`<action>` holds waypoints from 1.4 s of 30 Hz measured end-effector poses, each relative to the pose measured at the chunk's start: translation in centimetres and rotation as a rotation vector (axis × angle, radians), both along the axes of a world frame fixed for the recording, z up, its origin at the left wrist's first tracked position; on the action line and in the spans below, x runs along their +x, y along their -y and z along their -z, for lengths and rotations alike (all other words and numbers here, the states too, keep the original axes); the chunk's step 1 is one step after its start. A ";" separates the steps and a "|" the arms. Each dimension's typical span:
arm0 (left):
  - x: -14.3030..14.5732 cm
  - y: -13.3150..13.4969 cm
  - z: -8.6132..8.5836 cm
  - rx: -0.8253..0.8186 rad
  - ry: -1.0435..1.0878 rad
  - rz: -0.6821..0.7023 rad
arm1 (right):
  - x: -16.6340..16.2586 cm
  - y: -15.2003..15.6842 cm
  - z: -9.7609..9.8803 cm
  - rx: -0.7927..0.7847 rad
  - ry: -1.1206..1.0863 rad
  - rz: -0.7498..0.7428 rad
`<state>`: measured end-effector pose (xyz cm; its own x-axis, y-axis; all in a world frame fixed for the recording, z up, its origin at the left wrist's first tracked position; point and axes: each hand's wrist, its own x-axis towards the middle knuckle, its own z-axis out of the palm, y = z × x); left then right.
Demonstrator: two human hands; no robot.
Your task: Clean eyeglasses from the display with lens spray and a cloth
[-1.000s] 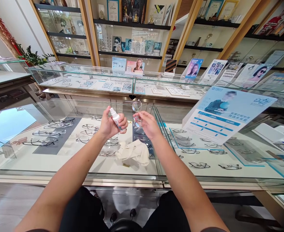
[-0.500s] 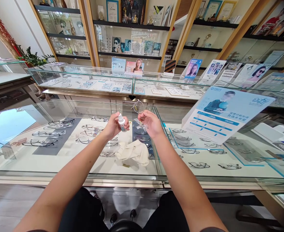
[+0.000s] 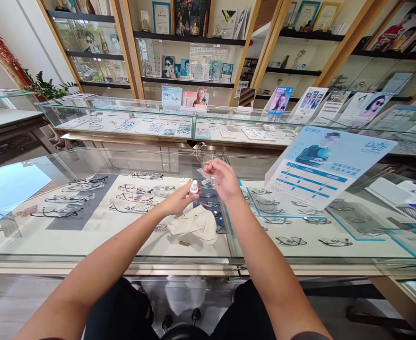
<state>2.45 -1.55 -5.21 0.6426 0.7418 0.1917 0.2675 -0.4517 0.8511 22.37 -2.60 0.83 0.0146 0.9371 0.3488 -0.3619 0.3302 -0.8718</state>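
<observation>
Holding white bottle [image 3: 194, 187], cap up: left hand [image 3: 180, 200], fingers and thumb closed round it. Cream cloth [image 3: 194, 225] on glass counter [image 3: 52, 243] just below that hand. Thin-rimmed glasses [image 3: 204, 152] pinched by right hand [image 3: 226, 181], fingertips together, one round lens above them.

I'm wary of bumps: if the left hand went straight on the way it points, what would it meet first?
Probably the right hand or the eyeglasses it holds, just up and to the right; from this single view, depth is unclear.
</observation>
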 end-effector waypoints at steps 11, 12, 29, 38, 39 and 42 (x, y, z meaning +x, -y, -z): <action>0.4 0.1 0.8 0.018 -0.026 -0.014 | 0.2 0.9 -1.1 0.088 0.113 0.064; 0.3 0.2 0.5 0.061 -0.019 -0.040 | 0.3 1.0 -1.2 0.088 0.114 0.065; -3.0 2.0 -18.9 1.037 0.106 -0.212 | 1.4 4.0 -13.7 0.399 0.559 -0.004; -3.2 2.2 -18.3 1.143 0.077 -0.206 | 1.9 4.5 -13.4 0.331 0.622 -0.035; -3.2 2.2 -18.2 1.156 0.083 -0.210 | 2.0 4.6 -13.5 0.324 0.620 -0.042; -2.8 2.2 -18.2 1.187 0.117 -0.238 | 2.0 4.9 -13.7 0.303 0.620 -0.053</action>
<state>-0.38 -3.71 12.95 0.4475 0.1632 0.8793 0.3994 -0.9162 -0.0332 24.39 -7.51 14.54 -0.3149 0.7910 0.5245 0.1509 0.5873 -0.7952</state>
